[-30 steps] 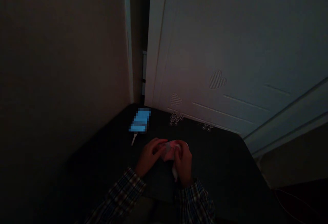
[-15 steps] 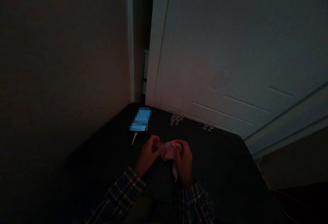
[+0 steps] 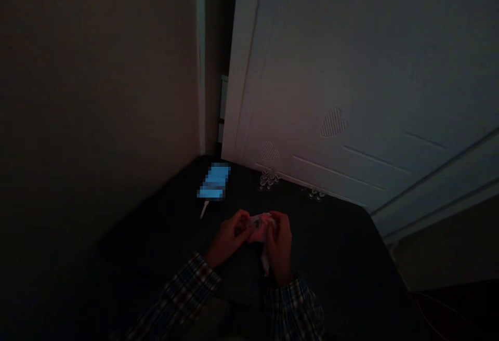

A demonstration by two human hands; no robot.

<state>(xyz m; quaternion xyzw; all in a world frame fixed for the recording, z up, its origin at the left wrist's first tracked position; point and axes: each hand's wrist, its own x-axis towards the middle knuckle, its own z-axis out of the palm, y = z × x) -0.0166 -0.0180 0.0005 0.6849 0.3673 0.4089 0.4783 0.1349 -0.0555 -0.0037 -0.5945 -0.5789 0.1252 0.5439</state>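
Observation:
A crumpled pink-and-white cloth (image 3: 259,234) is stretched between my two hands over the dark table. My right hand (image 3: 281,242) is closed around its right side, and a loose white end hangs below the fingers. At the cloth's left edge, my left hand (image 3: 231,237) is closed in a pinch on it. A small roundish piece with a dark middle (image 3: 257,223) shows against the cloth by my left fingertips; the dim light hides what it is.
Beyond my hands, a cluster of small clear round pieces (image 3: 268,179) sits at the table's back edge, with several more round pieces (image 3: 316,194) to the right. A lit phone (image 3: 214,181) with a white cable (image 3: 204,209) lies back left. A white panel with hearts (image 3: 335,122) rises behind the table (image 3: 331,247).
My left hand has shifted slightly right, closer to my right hand. The small dark-centred piece now shows on the cloth. The cloth remains in my hands.

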